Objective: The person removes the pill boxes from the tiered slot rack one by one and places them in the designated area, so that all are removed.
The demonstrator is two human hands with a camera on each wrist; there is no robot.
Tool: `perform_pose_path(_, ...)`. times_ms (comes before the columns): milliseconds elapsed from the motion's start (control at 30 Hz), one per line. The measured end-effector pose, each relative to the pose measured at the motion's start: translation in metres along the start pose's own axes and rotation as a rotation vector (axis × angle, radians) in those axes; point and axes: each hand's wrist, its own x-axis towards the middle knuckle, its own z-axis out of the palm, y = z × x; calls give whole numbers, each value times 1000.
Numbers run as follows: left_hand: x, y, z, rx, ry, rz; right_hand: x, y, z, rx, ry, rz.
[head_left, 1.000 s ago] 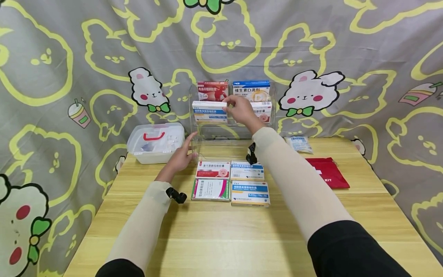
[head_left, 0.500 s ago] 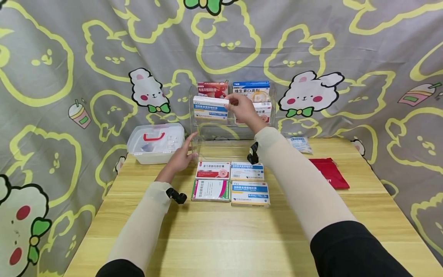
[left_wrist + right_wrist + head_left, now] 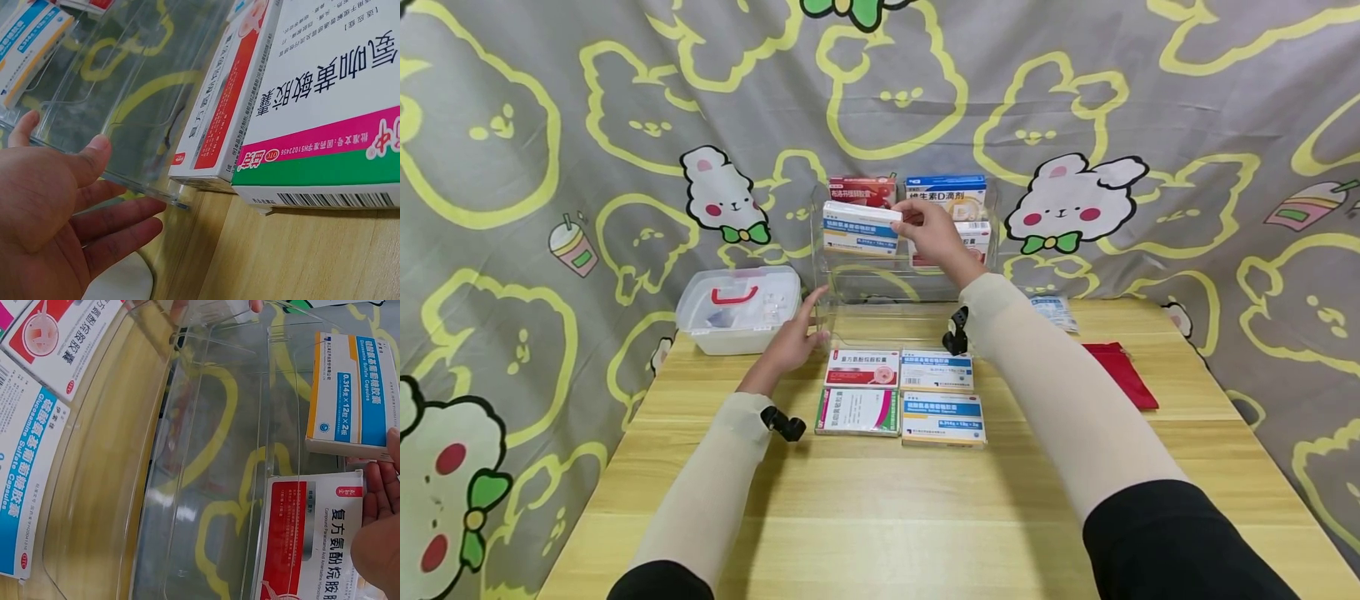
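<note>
My right hand [image 3: 936, 234] pinches the right end of a blue-and-white capsule box [image 3: 859, 228] in the head view. The box is slightly tilted, in front of the middle tier of a clear rack [image 3: 880, 292], and overlaps a red medicine box [image 3: 861, 192] behind it. In the right wrist view, fingers hold the lower corner of this capsule box [image 3: 353, 394], just above a red-and-white box [image 3: 306, 537] on the rack. My left hand [image 3: 790, 343], fingers spread and relaxed, is at the rack's left side. The left wrist view shows the left hand [image 3: 75, 212] beside the rack's edge.
A blue-topped vitamin D box [image 3: 944, 190] stands on the top tier. Several medicine boxes lie before the rack, including a green-edged box [image 3: 856, 412] and a blue-and-white box [image 3: 943, 419]. A lidded plastic case [image 3: 737, 312] is left; a red pouch [image 3: 1123, 375] and packet [image 3: 1054, 313] are right.
My right hand has raised the blue-and-white capsule box from the middle tier, shifting it slightly right and tilting it. The left hand stays at the rack's side.
</note>
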Motion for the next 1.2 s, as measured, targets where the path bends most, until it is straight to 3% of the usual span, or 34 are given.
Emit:
perform_pose_path(433,0,-1,0,9,10,-3,1,-6,-6,13,5,-12)
perform_pose_path(833,0,-1,1,16,13,-16,-3,-18,-13,-53,17,-1)
perform_pose_path(1200,0,-2,1,19,9,-6,-17,-12,-15,-44,-42,-51)
